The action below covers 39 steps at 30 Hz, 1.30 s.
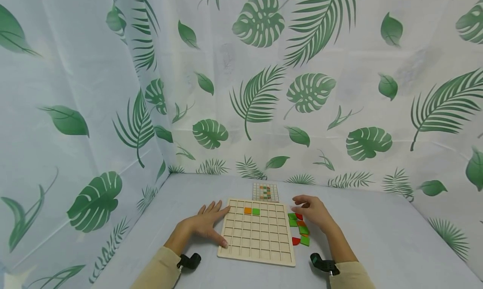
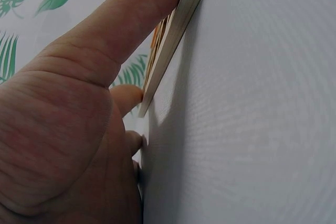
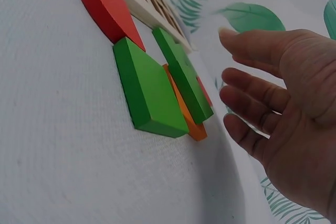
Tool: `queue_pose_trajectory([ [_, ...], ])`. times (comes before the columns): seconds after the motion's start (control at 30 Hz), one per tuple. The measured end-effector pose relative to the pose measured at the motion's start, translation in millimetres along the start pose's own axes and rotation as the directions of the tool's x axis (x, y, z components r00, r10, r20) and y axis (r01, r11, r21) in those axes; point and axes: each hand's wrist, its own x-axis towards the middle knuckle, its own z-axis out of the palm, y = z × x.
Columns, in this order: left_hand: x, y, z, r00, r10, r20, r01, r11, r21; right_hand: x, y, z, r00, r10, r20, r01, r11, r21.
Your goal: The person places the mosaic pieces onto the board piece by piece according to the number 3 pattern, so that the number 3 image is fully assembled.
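A pale wooden grid board (image 1: pixel 250 252) lies flat on the table. In one of its upper rows an orange square tile (image 1: pixel 247 210) sits beside a green square tile (image 1: pixel 255 211). My left hand (image 1: pixel 203 224) rests at the board's left edge, fingers spread, with thumb and index finger touching the rim. Over the loose pieces at the board's right side hovers my right hand (image 1: pixel 318 214), fingers loosely bent and nothing between them. Those pieces include a green block (image 3: pixel 149 90), a red piece with a curved side (image 3: pixel 107 9) and an orange piece (image 3: pixel 197 129), some overlapping.
Behind the board lies a small card (image 1: pixel 266 192) printed with a grid and coloured squares. A white sheet with green leaves hangs at the back and left of the white-covered table (image 1: pixel 392 238). Each wrist carries a black camera mount (image 1: pixel 191 261).
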Motion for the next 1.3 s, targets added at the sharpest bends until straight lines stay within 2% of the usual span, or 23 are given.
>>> queue_pose_trajectory([
  [0.5, 1.3, -2.0, 1.5, 1.0, -0.005, -0.001, 0.005, 1.0, 0.012, -1.3, 12.4, -4.8, 1.0, 0.018, 0.014, -0.017, 0.998, -0.063],
  [1.3, 1.8, -1.0, 1.9, 1.0, -0.014, -0.002, 0.014, 1.0, 0.015, -1.3, 18.6, -7.5, 0.997, 0.041, 0.062, -0.033, 0.991, -0.127],
])
